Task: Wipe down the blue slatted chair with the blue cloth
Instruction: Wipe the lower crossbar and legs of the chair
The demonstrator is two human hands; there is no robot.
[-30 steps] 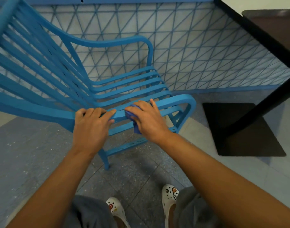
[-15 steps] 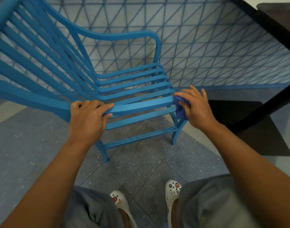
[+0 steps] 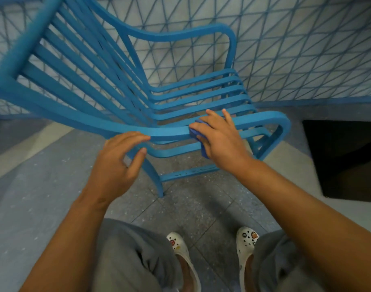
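The blue slatted chair stands sideways before me on the floor, its near armrest running left to right. My right hand lies over the middle of that armrest and holds the blue cloth wrapped against it. Only the cloth's edges show, beside the thumb and below the palm. My left hand is just left of it. Its fingertips rest on top of the armrest, with the thumb held apart underneath.
A wall with a blue triangle pattern runs close behind the chair. A dark square table base lies on the floor at right. My white clogs and grey trousers are at the bottom, on grey floor tiles.
My right hand slid the cloth back from the armrest's front curve to its middle. My left hand loosened from a full grip to fingertips on the armrest.
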